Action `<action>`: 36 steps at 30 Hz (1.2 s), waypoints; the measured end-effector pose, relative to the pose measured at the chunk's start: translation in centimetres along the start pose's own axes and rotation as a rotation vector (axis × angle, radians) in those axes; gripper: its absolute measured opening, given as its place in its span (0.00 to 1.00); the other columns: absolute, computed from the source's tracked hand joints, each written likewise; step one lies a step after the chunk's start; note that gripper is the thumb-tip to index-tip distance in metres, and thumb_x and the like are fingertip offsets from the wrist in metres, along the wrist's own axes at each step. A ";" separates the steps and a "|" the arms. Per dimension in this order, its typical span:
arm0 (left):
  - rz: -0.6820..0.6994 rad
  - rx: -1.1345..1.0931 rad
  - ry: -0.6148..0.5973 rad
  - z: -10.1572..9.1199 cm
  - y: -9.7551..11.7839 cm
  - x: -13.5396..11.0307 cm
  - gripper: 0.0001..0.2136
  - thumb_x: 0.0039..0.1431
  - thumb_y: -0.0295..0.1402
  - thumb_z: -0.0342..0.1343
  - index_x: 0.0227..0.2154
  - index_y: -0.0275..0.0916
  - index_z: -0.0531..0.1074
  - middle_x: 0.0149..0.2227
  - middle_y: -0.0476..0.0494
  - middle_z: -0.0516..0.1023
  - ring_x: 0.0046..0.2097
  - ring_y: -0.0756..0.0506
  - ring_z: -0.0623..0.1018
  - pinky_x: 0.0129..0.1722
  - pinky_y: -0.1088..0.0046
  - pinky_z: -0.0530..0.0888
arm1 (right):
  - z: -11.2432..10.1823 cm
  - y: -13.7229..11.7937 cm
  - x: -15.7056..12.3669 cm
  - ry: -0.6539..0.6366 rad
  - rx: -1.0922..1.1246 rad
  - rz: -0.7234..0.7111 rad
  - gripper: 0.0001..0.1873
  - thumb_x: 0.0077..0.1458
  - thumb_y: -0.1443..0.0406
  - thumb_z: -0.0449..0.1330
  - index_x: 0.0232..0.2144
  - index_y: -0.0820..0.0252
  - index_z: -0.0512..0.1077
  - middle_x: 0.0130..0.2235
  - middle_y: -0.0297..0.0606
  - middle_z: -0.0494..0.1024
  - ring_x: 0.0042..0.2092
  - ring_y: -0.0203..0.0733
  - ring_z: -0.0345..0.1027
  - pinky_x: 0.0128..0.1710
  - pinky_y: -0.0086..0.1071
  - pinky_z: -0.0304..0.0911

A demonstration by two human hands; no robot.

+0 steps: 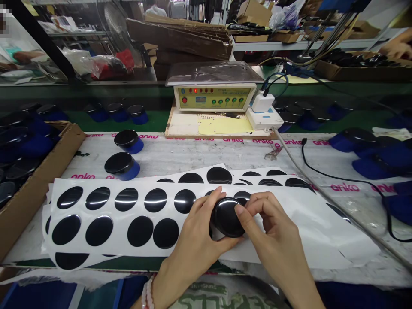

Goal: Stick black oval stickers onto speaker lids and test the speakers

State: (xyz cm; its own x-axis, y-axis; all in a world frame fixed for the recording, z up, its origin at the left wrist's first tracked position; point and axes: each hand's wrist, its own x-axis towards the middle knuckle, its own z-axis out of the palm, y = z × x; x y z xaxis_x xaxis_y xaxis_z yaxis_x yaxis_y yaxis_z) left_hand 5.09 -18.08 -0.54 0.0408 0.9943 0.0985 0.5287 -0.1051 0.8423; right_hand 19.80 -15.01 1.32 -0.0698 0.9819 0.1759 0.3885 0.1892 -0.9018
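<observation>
1. White bench covering with pink lettering point(193, 152) – spread flat, probably to shield the surface beneath.
2. Long white sheets bearing flat, glossy black ovals point(120, 228): overlapped directly before you, likely to keep them within short reach.
3. Your left hand point(195, 229): forearm angled inward from the near edge; fingers curve round the piece's far-left side, thumb under its near edge, gripping it. This seems to steady it.
4. Your right hand point(273, 227): wrist raised, fingers bent; thumb tip rests on the face's right side, index finger curled close. Whether they pinch the rim, you cannot tell from here.
5. Round, glossy black-topped piece point(227, 219): between both hands, above the sheets – face tilted up, presumably for a clear view.
</observation>
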 end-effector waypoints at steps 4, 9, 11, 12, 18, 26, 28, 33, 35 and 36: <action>0.006 0.028 0.007 -0.1 0.0 0.2 0.39 0.51 0.34 0.65 0.61 0.57 0.48 0.57 0.55 0.69 0.58 0.46 0.67 0.55 0.67 0.70 | 0.0 0.1 0.0 -0.011 -0.013 -0.004 0.13 0.58 0.63 0.57 0.23 0.55 0.62 0.32 0.33 0.63 0.36 0.37 0.61 0.33 0.29 0.59; 0.026 0.074 -0.020 -0.4 0.2 0.2 0.37 0.53 0.35 0.63 0.61 0.55 0.48 0.57 0.54 0.69 0.57 0.46 0.68 0.53 0.69 0.71 | 0.2 -0.2 0.1 -0.013 -0.066 -0.047 0.13 0.59 0.62 0.56 0.23 0.56 0.60 0.32 0.34 0.63 0.36 0.38 0.62 0.33 0.30 0.59; 0.050 0.102 -0.023 -0.4 0.2 0.2 0.38 0.53 0.35 0.63 0.61 0.55 0.47 0.57 0.54 0.70 0.56 0.47 0.69 0.53 0.69 0.70 | 0.0 -0.5 0.3 -0.036 -0.156 -0.083 0.14 0.60 0.62 0.54 0.23 0.55 0.59 0.31 0.34 0.64 0.34 0.37 0.62 0.32 0.30 0.59; 0.066 0.120 -0.020 -0.3 0.2 0.1 0.38 0.53 0.35 0.63 0.62 0.54 0.46 0.57 0.53 0.70 0.56 0.46 0.69 0.53 0.69 0.71 | -0.3 -0.6 0.5 -0.059 -0.230 -0.108 0.14 0.61 0.61 0.53 0.24 0.55 0.60 0.30 0.33 0.65 0.32 0.37 0.62 0.30 0.30 0.58; 0.223 0.282 0.047 -0.1 -0.4 0.3 0.36 0.56 0.36 0.60 0.63 0.46 0.48 0.53 0.43 0.72 0.51 0.42 0.72 0.50 0.65 0.72 | -5.1 0.6 2.4 0.148 -0.876 -0.150 0.29 0.55 0.41 0.49 0.16 0.54 0.50 0.17 0.31 0.58 0.18 0.35 0.46 0.19 0.32 0.41; 0.436 0.651 -0.089 -1.3 1.5 -0.8 0.21 0.63 0.32 0.51 0.58 0.52 0.60 0.60 0.32 0.60 0.53 0.35 0.72 0.44 0.57 0.76 | -4.1 3.9 1.1 0.008 -0.649 -0.149 0.24 0.56 0.43 0.50 0.28 0.55 0.66 0.28 0.37 0.72 0.29 0.44 0.68 0.28 0.36 0.64; 0.466 0.634 -0.125 -3.3 2.0 0.6 0.22 0.62 0.32 0.51 0.58 0.51 0.61 0.59 0.33 0.60 0.53 0.36 0.72 0.44 0.60 0.77 | -3.0 4.9 0.9 0.036 -0.654 -0.236 0.24 0.58 0.44 0.50 0.36 0.58 0.66 0.36 0.44 0.73 0.39 0.50 0.70 0.36 0.41 0.66; 0.131 0.716 0.197 -12.3 2.2 10.7 0.23 0.63 0.38 0.51 0.60 0.40 0.60 0.56 0.38 0.60 0.49 0.39 0.74 0.51 0.57 0.71 | -2.2 7.1 1.5 -0.016 -0.674 -0.241 0.24 0.56 0.48 0.54 0.45 0.60 0.65 0.42 0.48 0.73 0.44 0.54 0.71 0.36 0.43 0.70; 0.052 0.719 0.284 -15.4 1.5 15.4 0.20 0.68 0.38 0.40 0.57 0.32 0.61 0.54 0.38 0.63 0.49 0.41 0.74 0.53 0.55 0.68 | -1.9 7.4 1.7 0.004 -0.676 -0.224 0.26 0.55 0.48 0.55 0.45 0.62 0.65 0.42 0.50 0.74 0.43 0.56 0.71 0.35 0.44 0.70; 0.016 0.712 0.307 -16.5 1.0 17.3 0.20 0.68 0.39 0.43 0.55 0.31 0.63 0.53 0.39 0.66 0.48 0.42 0.74 0.52 0.57 0.70 | -1.7 7.4 1.8 0.025 -0.679 -0.215 0.26 0.54 0.48 0.55 0.45 0.63 0.66 0.41 0.50 0.74 0.43 0.56 0.72 0.35 0.44 0.70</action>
State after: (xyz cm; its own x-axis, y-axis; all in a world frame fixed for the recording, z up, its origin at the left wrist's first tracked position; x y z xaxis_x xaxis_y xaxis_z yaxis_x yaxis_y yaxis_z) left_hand -7.69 -1.29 10.75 -0.1293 0.9324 0.3376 0.9516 0.0210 0.3066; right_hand 24.13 -11.88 -4.35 -0.1917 0.9211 0.3387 0.8553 0.3261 -0.4026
